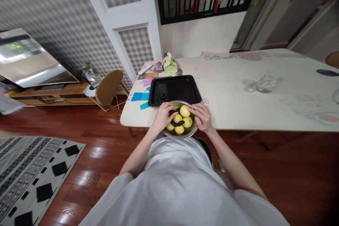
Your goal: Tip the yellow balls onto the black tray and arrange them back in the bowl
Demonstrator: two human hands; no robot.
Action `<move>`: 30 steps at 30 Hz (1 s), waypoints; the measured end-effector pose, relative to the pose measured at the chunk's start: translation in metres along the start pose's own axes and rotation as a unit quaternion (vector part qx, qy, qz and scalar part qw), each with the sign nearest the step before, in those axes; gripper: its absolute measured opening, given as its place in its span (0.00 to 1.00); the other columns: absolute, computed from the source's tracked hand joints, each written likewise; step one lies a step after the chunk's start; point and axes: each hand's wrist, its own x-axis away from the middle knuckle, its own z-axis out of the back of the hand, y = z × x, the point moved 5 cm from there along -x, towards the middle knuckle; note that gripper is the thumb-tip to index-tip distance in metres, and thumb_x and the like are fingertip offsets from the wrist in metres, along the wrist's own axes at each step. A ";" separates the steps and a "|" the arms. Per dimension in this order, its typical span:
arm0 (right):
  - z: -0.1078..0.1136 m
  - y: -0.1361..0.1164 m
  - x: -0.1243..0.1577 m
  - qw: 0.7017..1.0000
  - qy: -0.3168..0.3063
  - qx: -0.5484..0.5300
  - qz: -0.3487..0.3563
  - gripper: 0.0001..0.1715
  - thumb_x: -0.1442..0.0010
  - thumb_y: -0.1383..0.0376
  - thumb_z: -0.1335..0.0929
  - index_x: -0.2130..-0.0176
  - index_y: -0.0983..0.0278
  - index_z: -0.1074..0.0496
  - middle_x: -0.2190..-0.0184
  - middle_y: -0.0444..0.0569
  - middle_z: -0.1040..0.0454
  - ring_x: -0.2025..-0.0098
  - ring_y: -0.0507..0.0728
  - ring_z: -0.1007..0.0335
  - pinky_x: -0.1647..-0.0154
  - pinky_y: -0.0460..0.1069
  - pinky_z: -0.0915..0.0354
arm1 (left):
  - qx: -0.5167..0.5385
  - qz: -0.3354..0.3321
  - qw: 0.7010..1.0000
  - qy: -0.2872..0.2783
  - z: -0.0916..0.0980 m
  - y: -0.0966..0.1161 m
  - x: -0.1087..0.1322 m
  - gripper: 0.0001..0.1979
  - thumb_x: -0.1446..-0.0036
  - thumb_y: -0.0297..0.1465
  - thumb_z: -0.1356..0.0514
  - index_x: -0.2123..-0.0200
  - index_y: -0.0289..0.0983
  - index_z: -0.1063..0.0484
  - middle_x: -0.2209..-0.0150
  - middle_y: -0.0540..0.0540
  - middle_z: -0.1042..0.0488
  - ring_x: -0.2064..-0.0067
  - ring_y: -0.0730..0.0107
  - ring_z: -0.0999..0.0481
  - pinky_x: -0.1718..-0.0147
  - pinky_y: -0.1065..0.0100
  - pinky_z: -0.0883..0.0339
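Note:
A metal bowl (195, 129) at the table's front edge holds several yellow round fruits (179, 129) that look like lemons, and several glossy black elongated pieces (180, 123), like finger grapes. My left hand (162, 116) reaches over the bowl's left rim, thumb and fingers closed around a black piece among the fruits. From the right rim, my right hand (203, 117) has its fingers stretched out, their tips against the upper yellow fruit (185, 111). Just behind the bowl lies a black baking tray (182, 88), with a few black pieces (163, 97) at its near left.
The white table (227, 109) extends far right, where a clear glass (265, 84) lies. A green tissue box (170, 65) and a white remote (146, 69) are behind the tray. A wooden chair (109, 90) stands left of the table.

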 end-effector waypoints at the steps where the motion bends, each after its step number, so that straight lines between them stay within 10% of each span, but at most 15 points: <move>1: 0.001 0.000 0.000 1.000 0.007 0.002 -0.006 0.26 0.26 0.59 0.41 0.38 0.57 0.24 0.45 0.53 0.19 0.44 0.66 0.24 0.45 0.64 0.31 | 0.000 -0.001 1.000 0.000 0.000 0.000 0.000 0.07 0.35 0.28 0.33 0.54 0.38 0.20 0.52 0.41 0.20 0.47 0.55 0.23 0.42 0.52 0.28; 16: 0.004 0.004 -0.002 0.997 0.052 0.004 -0.053 0.24 0.27 0.60 0.41 0.49 0.59 0.19 0.53 0.54 0.17 0.50 0.65 0.22 0.47 0.64 0.31 | 0.020 -0.008 0.999 0.030 0.012 -0.003 0.001 0.08 0.29 0.28 0.40 0.53 0.40 0.20 0.49 0.41 0.20 0.45 0.57 0.22 0.41 0.52 0.27; 23: 0.004 0.003 0.000 0.997 0.061 -0.011 -0.037 0.22 0.28 0.62 0.40 0.46 0.58 0.20 0.52 0.53 0.17 0.50 0.65 0.23 0.46 0.64 0.31 | -0.064 0.056 0.994 0.069 0.037 -0.054 0.000 0.14 0.30 0.22 0.46 0.51 0.38 0.21 0.49 0.40 0.20 0.44 0.56 0.23 0.41 0.53 0.28; 30: 0.002 0.000 0.002 0.998 0.057 0.006 0.001 0.24 0.28 0.63 0.40 0.43 0.57 0.21 0.46 0.53 0.18 0.46 0.65 0.23 0.47 0.63 0.29 | -0.157 0.143 0.977 -0.009 0.035 -0.109 0.000 0.16 0.34 0.21 0.45 0.50 0.37 0.21 0.45 0.37 0.20 0.41 0.52 0.23 0.38 0.51 0.30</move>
